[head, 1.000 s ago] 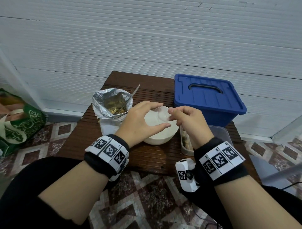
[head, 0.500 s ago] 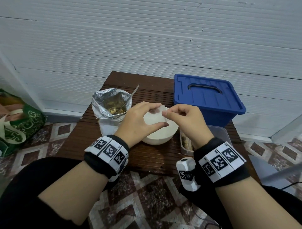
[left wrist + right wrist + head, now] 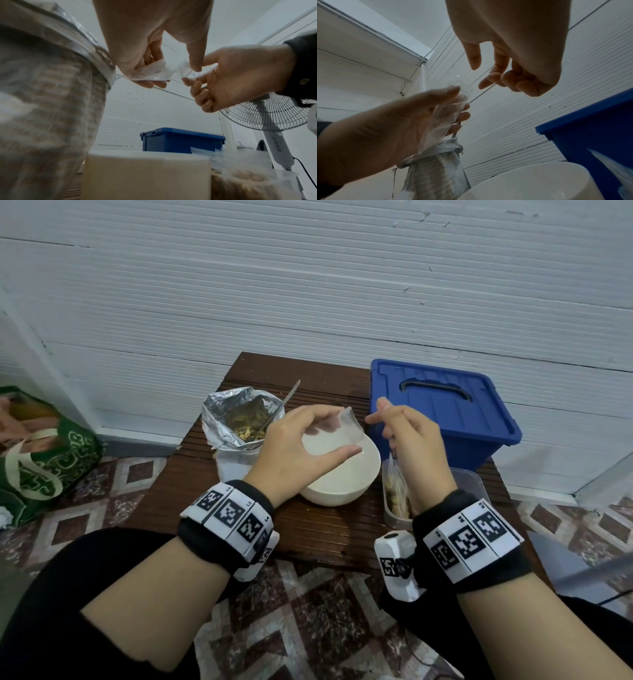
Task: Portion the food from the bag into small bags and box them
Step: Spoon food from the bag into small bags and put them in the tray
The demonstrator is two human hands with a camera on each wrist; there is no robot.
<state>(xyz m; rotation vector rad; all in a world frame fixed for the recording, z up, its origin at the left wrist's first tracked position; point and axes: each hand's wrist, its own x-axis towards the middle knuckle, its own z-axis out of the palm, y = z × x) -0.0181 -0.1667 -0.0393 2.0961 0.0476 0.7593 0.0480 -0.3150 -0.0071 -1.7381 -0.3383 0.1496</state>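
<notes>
My left hand (image 3: pixel 344 433) pinches a small empty clear bag (image 3: pixel 334 431) between thumb and fingers, just above the white bowl (image 3: pixel 346 481). The right wrist view shows the same small bag (image 3: pixel 447 112) draped over the left hand's fingers (image 3: pixel 464 116). My right hand (image 3: pixel 376 412) hovers to the right of the bag, holding nothing, thumb and forefinger out and the other fingers curled. An open foil bag (image 3: pixel 239 419) of food with a spoon (image 3: pixel 287 398) in it stands left of the bowl. The blue lidded box (image 3: pixel 442 405) sits shut at the back right.
A clear plastic tub (image 3: pixel 469 484) holding filled small bags (image 3: pixel 397 491) stands right of the bowl, in front of the blue box. The small wooden table (image 3: pixel 329 529) is low against a white wall. A green shopping bag (image 3: pixel 44 460) lies on the floor to the left. A fan (image 3: pixel 267 112) stands to the right.
My left hand has lifted the small bag up from the bowl. My right hand has let go of the bag's edge and drawn away to the right.
</notes>
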